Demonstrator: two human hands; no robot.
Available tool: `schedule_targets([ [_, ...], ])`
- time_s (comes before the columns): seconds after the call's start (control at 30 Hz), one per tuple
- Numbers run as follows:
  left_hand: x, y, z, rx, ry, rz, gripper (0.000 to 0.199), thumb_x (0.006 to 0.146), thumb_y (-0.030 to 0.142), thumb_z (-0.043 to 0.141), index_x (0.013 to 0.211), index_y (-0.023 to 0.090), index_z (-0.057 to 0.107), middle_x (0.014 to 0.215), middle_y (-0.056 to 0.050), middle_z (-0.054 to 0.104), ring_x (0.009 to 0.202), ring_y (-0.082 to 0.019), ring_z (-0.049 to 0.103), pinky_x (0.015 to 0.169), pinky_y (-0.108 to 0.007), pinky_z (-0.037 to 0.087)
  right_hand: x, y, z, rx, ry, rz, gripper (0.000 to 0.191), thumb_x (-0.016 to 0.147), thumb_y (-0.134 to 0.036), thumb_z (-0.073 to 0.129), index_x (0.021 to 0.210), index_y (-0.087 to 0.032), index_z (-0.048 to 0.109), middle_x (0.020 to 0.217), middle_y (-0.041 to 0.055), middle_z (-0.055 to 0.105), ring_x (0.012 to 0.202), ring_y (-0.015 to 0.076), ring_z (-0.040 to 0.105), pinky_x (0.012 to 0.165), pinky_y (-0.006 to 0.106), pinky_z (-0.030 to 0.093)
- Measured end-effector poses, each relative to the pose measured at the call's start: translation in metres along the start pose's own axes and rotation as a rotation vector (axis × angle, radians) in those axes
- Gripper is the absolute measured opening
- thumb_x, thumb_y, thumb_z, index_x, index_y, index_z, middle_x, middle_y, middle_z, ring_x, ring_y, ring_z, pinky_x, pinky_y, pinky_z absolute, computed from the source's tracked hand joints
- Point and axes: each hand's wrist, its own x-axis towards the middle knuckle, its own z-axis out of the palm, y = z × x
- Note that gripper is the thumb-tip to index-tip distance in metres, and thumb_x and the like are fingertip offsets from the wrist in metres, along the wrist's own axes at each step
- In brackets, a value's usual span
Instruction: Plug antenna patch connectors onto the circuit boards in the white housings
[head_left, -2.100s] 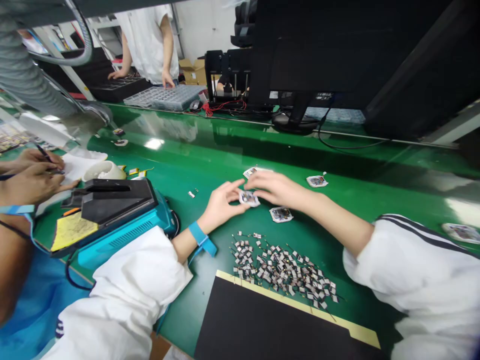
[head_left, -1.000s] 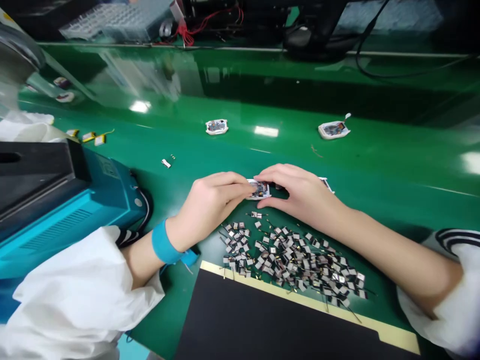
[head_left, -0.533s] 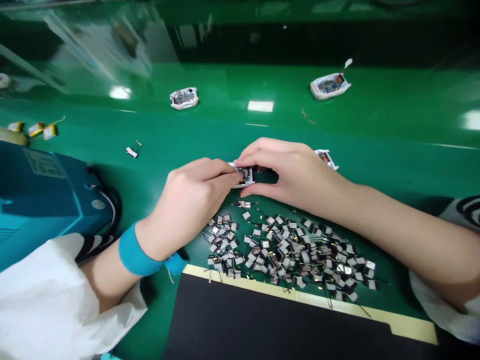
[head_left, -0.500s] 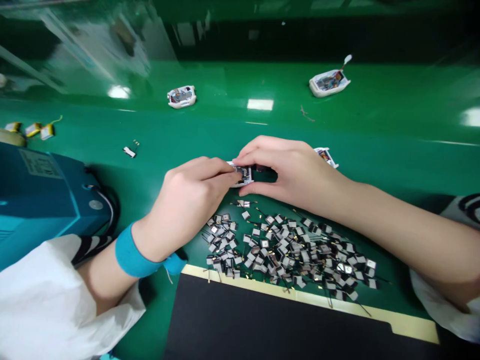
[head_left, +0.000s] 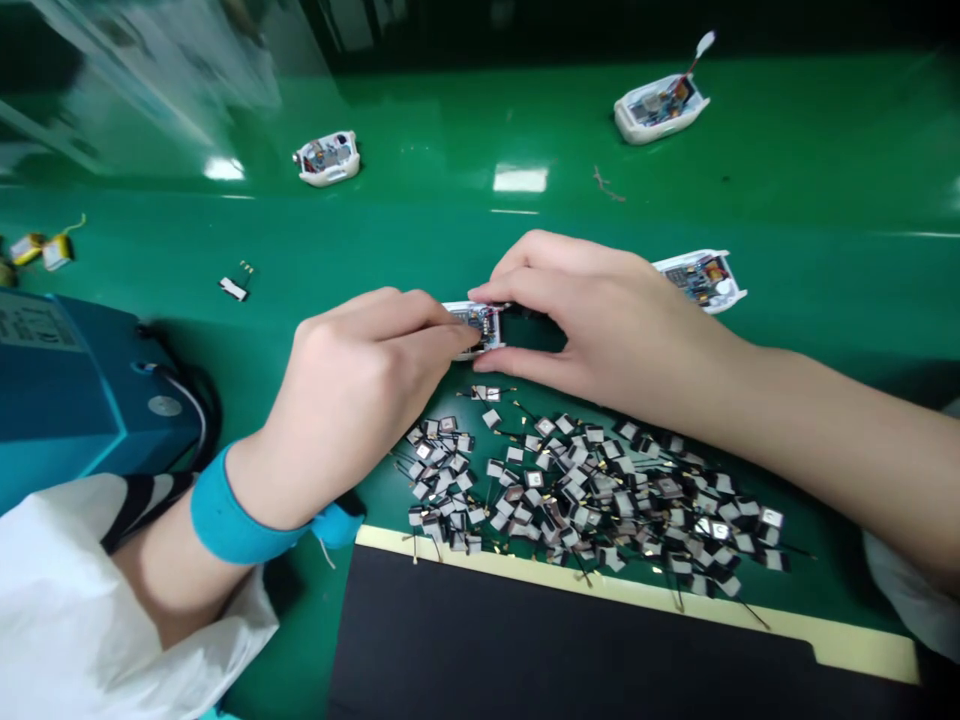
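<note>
- Far left: a teal machine [head_left: 60,400] with a dark cable at its side; small yellow batteries [head_left: 30,250] and a small white part [head_left: 232,289] lie on the green bench [head_left: 420,120].
- Upper left of centre: an open white casing [head_left: 326,158] with a circuit board inside, well apart from the hands.
- Left hand [head_left: 360,400], blue wristband [head_left: 240,520] at the wrist: closed, gripping the left end of a white board unit.
- Centre: the white board unit [head_left: 474,325], board side up, held between both hands, fingertips partly hiding it.
- Right hand [head_left: 607,310]: curled, gripping its right end.
- Below: a loose pile of small foil-backed parts [head_left: 577,490] with thin wires, beside a black mat [head_left: 600,640].
- Right: two more white casings [head_left: 697,280] [head_left: 660,110], one just beside the right hand.
</note>
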Motion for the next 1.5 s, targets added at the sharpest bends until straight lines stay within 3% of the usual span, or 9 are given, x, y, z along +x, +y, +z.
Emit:
schedule_targets([
  [0.13, 0.0001, 0.0023, -0.0011, 0.027, -0.020, -0.031, 0.020, 0.086, 0.018, 0.042, 0.087, 0.019, 0.062, 0.082, 0.001, 0.061, 0.077, -0.014, 0.058, 0.064, -0.023, 0.045, 0.0014, -0.0052, 0.0053, 0.053, 0.023, 0.051, 0.036, 0.073, -0.040, 0.063, 0.099, -0.015, 0.057, 0.094, 0.0023, 0.050, 0.082, 0.0161, 0.053, 0.073, 0.030, 0.047],
  [0.37, -0.0002, 0.0039, -0.0016, 0.037, -0.036, -0.038, 0.023, 0.087, 0.018, 0.040, 0.089, 0.020, 0.062, 0.085, 0.001, 0.061, 0.078, -0.014, 0.057, 0.064, -0.023, 0.044, -0.0006, -0.0010, 0.0064, 0.049, 0.048, 0.006, 0.039, 0.077, -0.046, 0.055, 0.101, -0.015, 0.057, 0.094, 0.0029, 0.050, 0.077, 0.0118, 0.052, 0.069, 0.025, 0.047],
  [0.6, 0.0000, 0.0044, -0.0016, 0.066, -0.015, -0.042, 0.021, 0.086, 0.020, 0.041, 0.090, 0.023, 0.061, 0.085, 0.003, 0.061, 0.076, -0.012, 0.057, 0.062, -0.021, 0.043, -0.0005, -0.0008, 0.0068, 0.029, 0.055, 0.001, 0.037, 0.076, -0.043, 0.058, 0.102, -0.017, 0.057, 0.094, 0.0010, 0.050, 0.079, 0.0111, 0.053, 0.070, 0.024, 0.046],
  [1.1, 0.0022, 0.0010, -0.0009, 0.047, -0.027, 0.015, 0.019, 0.086, 0.023, 0.045, 0.083, 0.018, 0.063, 0.081, -0.001, 0.060, 0.074, -0.013, 0.054, 0.058, -0.022, 0.040, -0.0006, 0.0003, 0.0070, 0.006, 0.057, -0.006, 0.039, 0.075, -0.044, 0.057, 0.103, -0.016, 0.056, 0.094, 0.0000, 0.050, 0.082, 0.0122, 0.054, 0.072, 0.026, 0.046],
  [1.5, 0.0031, 0.0023, -0.0018, 0.051, -0.037, 0.025, 0.019, 0.085, 0.021, 0.047, 0.082, 0.015, 0.065, 0.080, -0.004, 0.060, 0.073, -0.016, 0.055, 0.060, -0.025, 0.042, -0.0013, 0.0024, 0.0073, 0.039, 0.087, -0.066, 0.032, 0.076, -0.036, 0.060, 0.098, -0.014, 0.057, 0.094, 0.0056, 0.053, 0.079, 0.0135, 0.051, 0.067, 0.025, 0.044],
])
